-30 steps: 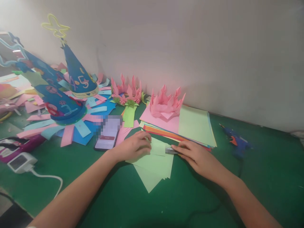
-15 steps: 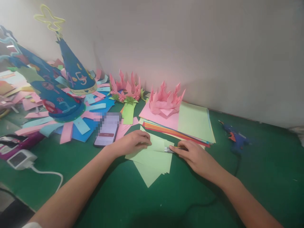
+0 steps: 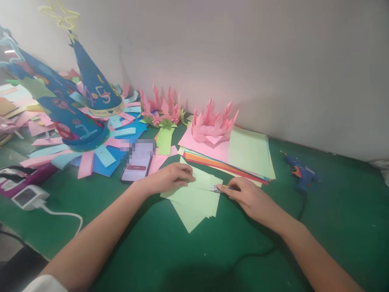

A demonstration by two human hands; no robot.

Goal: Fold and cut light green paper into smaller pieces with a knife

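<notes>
Several overlapping sheets of light green paper (image 3: 191, 207) lie on the green table in front of me. My left hand (image 3: 168, 178) rests on their left part, its curled fingers pressed together and holding the paper. A utility knife (image 3: 214, 188) is gripped in my right hand (image 3: 244, 194), pointing left. Its silvery front end lies at the right edge of the paper, on or in the fold; which one I cannot tell. Most of its handle is hidden in the palm.
Behind the sheets, a pink paper crown (image 3: 212, 125) stands on stacked coloured paper (image 3: 252, 152). A phone (image 3: 138, 162), decorated blue cone hats (image 3: 94, 81) and a white charger (image 3: 30, 197) are at left. A blue glue gun (image 3: 300, 170) with a cord lies at right.
The upper green sheet's folded edge shows less and the layers look flatter. Both hands keep nearly the same place, with the knife still at the paper's right edge. The view has tilted slightly.
</notes>
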